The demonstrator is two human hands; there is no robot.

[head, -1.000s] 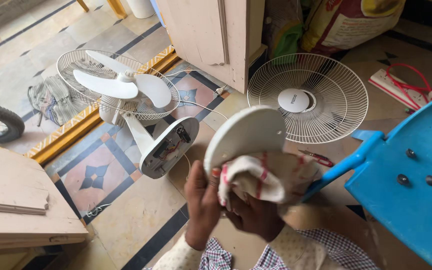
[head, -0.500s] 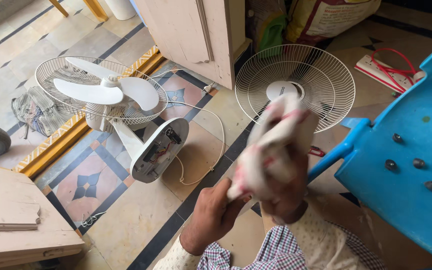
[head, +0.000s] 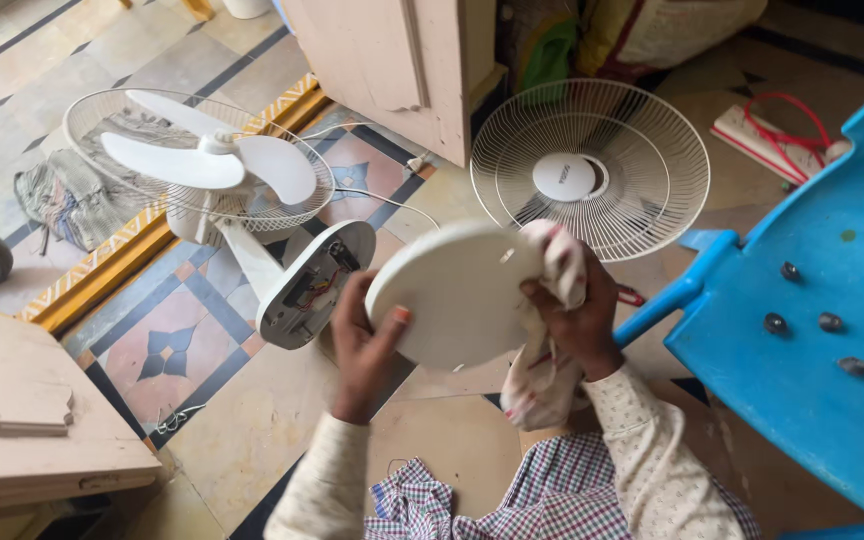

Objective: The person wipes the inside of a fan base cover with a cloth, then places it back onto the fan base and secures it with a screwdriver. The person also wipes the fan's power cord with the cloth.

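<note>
Left hand (head: 364, 345): clamped on round white plastic fan-base cover (head: 455, 295), held above tiled floor (head: 252, 420). Right hand (head: 580, 320): closed, apparently, around pale cloth rag (head: 542, 375) against rim. Advice: steady grip, firm even strokes.

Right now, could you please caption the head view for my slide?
Left hand holds a round white fan cover while right hand presses a cloth against it.

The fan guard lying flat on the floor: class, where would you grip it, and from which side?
Probably the guard's outer rim, from above at its near edge. It lies flat, its thin wires give little hold, and the cabinet and sacks crowd its far side.
</note>
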